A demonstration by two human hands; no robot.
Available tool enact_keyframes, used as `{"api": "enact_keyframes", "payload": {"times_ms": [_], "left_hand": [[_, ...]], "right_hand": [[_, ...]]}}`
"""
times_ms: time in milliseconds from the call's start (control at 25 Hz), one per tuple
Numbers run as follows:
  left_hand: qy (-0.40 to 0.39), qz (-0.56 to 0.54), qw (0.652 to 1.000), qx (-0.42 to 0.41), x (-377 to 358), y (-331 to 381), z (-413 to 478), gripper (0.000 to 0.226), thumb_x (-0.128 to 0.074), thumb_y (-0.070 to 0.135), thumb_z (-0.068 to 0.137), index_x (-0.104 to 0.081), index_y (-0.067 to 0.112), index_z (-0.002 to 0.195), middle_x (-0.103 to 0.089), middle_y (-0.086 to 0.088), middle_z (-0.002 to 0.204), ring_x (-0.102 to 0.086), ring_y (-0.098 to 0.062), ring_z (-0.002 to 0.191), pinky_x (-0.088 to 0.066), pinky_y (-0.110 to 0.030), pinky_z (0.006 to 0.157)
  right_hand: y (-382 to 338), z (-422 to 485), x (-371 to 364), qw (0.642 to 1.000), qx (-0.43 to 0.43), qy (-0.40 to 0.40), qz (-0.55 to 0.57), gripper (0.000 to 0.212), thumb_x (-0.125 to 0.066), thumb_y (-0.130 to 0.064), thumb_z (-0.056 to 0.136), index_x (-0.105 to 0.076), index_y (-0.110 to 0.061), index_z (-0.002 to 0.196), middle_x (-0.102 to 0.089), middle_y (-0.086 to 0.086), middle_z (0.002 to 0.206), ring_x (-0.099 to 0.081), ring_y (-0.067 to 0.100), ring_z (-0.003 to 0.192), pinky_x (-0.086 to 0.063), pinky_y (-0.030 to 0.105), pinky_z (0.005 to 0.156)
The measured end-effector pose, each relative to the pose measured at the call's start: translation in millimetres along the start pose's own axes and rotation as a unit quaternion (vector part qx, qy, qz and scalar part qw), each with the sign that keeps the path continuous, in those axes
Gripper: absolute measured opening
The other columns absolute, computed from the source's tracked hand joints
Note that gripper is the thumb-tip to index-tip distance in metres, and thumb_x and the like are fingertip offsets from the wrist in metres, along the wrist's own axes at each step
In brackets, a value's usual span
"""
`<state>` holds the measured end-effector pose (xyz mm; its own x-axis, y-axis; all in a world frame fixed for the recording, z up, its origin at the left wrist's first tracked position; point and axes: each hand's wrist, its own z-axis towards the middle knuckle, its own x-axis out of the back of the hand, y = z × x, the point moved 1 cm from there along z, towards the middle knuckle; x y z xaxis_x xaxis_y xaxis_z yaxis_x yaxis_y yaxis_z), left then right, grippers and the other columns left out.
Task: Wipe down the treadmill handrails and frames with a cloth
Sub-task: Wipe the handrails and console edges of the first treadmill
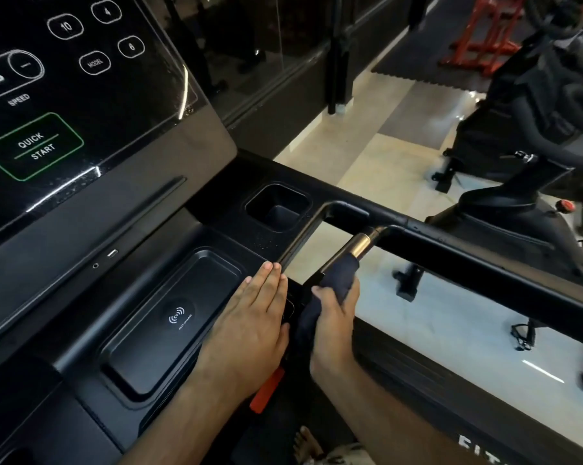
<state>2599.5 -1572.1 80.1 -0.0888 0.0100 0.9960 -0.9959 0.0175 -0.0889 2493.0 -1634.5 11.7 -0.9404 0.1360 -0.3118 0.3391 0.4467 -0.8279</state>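
Right hand [333, 317] curled around a dark cloth [337, 276], which is wrapped on the short grip handrail [360, 245]. The rail's brass-coloured section is exposed just past the cloth at 1 o'clock. Left hand [249, 317] is flat with fingers straight and together, resting on the console edge beside the wireless charging tray [179, 317]. Cup holder [276, 206] at 12 o'clock of the left hand. Long side frame bar [484, 260] runs off to 4 o'clock. Exercise bike [535, 112] at 2 o'clock.

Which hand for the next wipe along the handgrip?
Right. The right hand grips the cloth wrapped around the handgrip; the left hand lies flat on the console, holding nothing.
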Motion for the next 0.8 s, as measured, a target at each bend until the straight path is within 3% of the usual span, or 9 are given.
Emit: {"api": "enact_keyframes", "payload": {"times_ms": [80,160,200,280,400,520,680,720,800], "left_hand": [[-0.003,-0.001,1.000,-0.002,2,0,0,0.067,-0.053,0.037,0.085,-0.041,0.008,0.144,-0.040,-0.011,0.152,-0.024,-0.019,0.144,-0.022,-0.039,0.114],[-0.007,-0.006,1.000,0.011,6,2,-1,0.068,-0.057,0.038,0.083,-0.044,0.009,0.143,-0.042,-0.010,0.151,-0.023,-0.017,0.143,-0.020,-0.039,0.114],[-0.009,-0.017,1.000,0.015,7,3,-1,0.069,-0.057,0.038,0.086,-0.039,0.009,0.146,-0.035,-0.009,0.155,-0.017,-0.017,0.145,-0.014,-0.038,0.116],[0.008,-0.052,0.998,0.021,4,4,0,0.069,-0.048,0.037,0.095,-0.021,0.011,0.153,-0.012,-0.005,0.162,0.000,-0.015,0.149,0.001,-0.034,0.118],[0.013,-0.035,0.999,0.024,2,5,-1,0.067,-0.045,0.036,0.096,-0.023,0.008,0.152,-0.015,-0.007,0.162,-0.004,-0.017,0.150,-0.003,-0.035,0.119],[0.011,-0.037,0.998,0.048,3,6,0,0.069,-0.054,0.037,0.088,-0.036,0.006,0.148,-0.032,-0.010,0.157,-0.023,-0.021,0.147,-0.019,-0.036,0.117],[0.012,-0.041,0.997,0.066,3,6,3,0.074,-0.053,0.041,0.085,-0.035,0.006,0.148,-0.030,-0.011,0.157,-0.022,-0.021,0.147,-0.018,-0.036,0.117],[0.006,-0.044,0.997,0.070,3,7,3,0.074,-0.052,0.042,0.086,-0.034,0.006,0.148,-0.029,-0.011,0.158,-0.020,-0.021,0.148,-0.020,-0.036,0.117],[0.001,-0.055,0.995,0.080,3,9,5,0.074,-0.050,0.042,0.087,-0.033,0.006,0.149,-0.027,-0.011,0.158,-0.019,-0.021,0.149,-0.022,-0.037,0.119]], "right_hand": [[-4,-7,-2,0.947,0.217,-0.024,-0.236,0.064,-0.057,-0.021,0.090,-0.039,-0.034,0.151,-0.031,-0.011,0.158,-0.027,0.012,0.146,-0.030,0.037,0.115],[-28,15,-2,0.773,0.403,-0.118,-0.477,0.052,-0.046,-0.033,0.086,-0.059,-0.030,0.136,-0.051,-0.012,0.146,-0.036,0.010,0.141,-0.028,0.039,0.117],[-44,30,-4,0.689,0.417,-0.196,-0.560,0.049,-0.042,-0.038,0.084,-0.065,-0.030,0.127,-0.061,-0.012,0.134,-0.047,0.010,0.131,-0.035,0.041,0.111],[-88,61,-11,0.565,0.318,-0.299,-0.700,0.038,-0.042,-0.042,0.083,-0.069,-0.034,0.109,-0.069,-0.010,0.116,-0.059,0.014,0.111,-0.046,0.040,0.097],[-125,74,-37,0.518,0.138,-0.344,-0.771,0.021,-0.052,-0.043,0.078,-0.065,-0.035,0.093,-0.067,-0.008,0.104,-0.061,0.017,0.092,-0.050,0.040,0.085],[-110,64,-43,0.456,0.133,-0.440,-0.762,0.018,-0.057,-0.045,0.076,-0.062,-0.030,0.084,-0.065,-0.003,0.093,-0.060,0.018,0.091,-0.049,0.041,0.087],[-143,105,-36,0.535,0.031,-0.374,-0.757,0.028,-0.048,-0.056,0.056,-0.066,-0.040,0.070,-0.071,0.011,0.099,-0.064,0.028,0.084,-0.048,0.043,0.074],[-141,108,-34,0.539,0.041,-0.371,-0.755,0.030,-0.045,-0.058,0.055,-0.066,-0.043,0.072,-0.072,0.004,0.096,-0.066,0.025,0.085,-0.050,0.040,0.073],[-126,100,-29,0.500,0.111,-0.403,-0.759,0.030,-0.045,-0.058,0.063,-0.064,-0.049,0.084,-0.069,-0.016,0.098,-0.064,0.016,0.092,-0.051,0.037,0.076]]}}
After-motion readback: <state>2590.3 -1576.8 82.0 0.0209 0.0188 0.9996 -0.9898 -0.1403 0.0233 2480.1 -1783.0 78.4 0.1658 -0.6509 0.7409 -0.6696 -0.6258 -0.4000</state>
